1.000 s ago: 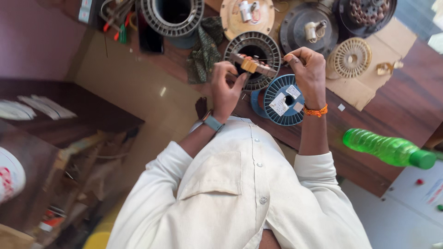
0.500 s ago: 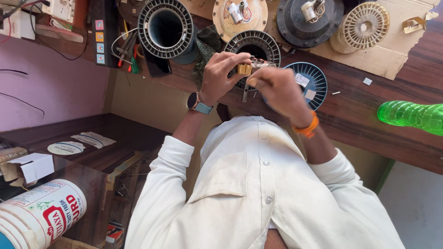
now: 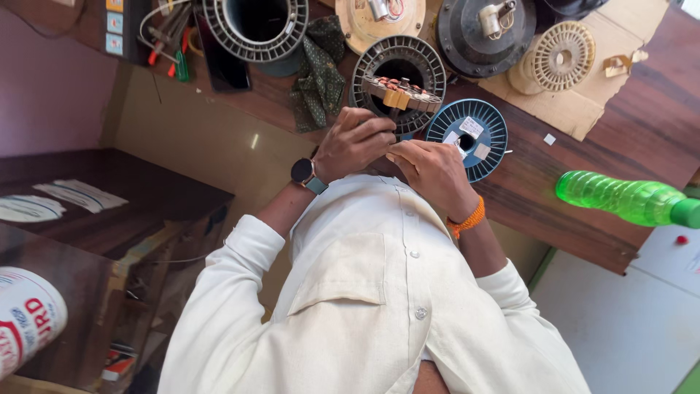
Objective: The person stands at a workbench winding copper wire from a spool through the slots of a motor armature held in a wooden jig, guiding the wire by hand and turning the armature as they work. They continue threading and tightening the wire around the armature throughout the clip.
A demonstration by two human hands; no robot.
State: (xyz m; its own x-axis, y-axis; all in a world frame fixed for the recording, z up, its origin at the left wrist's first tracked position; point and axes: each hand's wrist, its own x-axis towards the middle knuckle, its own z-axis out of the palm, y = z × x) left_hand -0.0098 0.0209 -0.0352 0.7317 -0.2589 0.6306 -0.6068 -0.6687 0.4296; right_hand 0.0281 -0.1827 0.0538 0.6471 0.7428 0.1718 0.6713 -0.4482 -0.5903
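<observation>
- Over at the near edge of the wooden bench [image 3: 627,138], both hands meet just below a small wound stator core [image 3: 402,93] with copper coils and tan insulation.
- Left hand [image 3: 355,142] is curled shut with the fingertips pinched on something tiny below the core, probably fine wire, but it's too small to tell.
- Right hand [image 3: 432,169] is closed too, fingertips touching the left ones. Can't tell what it's actually gripping.
- Handling guess: the core looks stiff and fairly heavy for its size, but the windings look fragile, so I'd hold it by the metal rim, not the coils.
- Core rests on a black ribbed ring housing [image 3: 399,69].
- Blue wire spool [image 3: 468,137] lies flat just beside the right hand.
- Containers: green plastic bottle [image 3: 625,198] lying on its side at the right, contents not visible; a white printed bucket [image 3: 25,321] at lower left, contents also hidden.
</observation>
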